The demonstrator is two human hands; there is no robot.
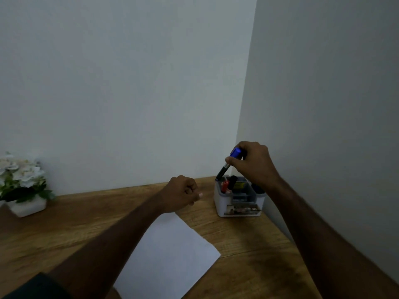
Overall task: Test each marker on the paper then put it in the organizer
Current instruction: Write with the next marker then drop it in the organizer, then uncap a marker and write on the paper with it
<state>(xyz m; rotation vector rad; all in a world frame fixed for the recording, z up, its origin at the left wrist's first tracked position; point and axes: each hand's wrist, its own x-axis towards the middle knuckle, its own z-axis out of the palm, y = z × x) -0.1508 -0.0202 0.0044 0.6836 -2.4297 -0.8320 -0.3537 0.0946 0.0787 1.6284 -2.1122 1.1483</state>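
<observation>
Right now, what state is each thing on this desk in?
blue-capped marker: capped, tilted, lower end at organizer's rim
right hand: grips the marker
left hand: curled, holding nothing
organizer: upright, holding markers
paper: flat, no visible marks

The organizer (238, 203) stands at the table's (248, 244) far right corner, paper (172, 255) before it, plant (23, 184) far left.

Three markers show: one blue-capped marker (228, 164), one red marker (224, 186), one black marker (232, 181). One organizer (238, 207), one paper (170, 255), one flower pot (27, 207).
</observation>
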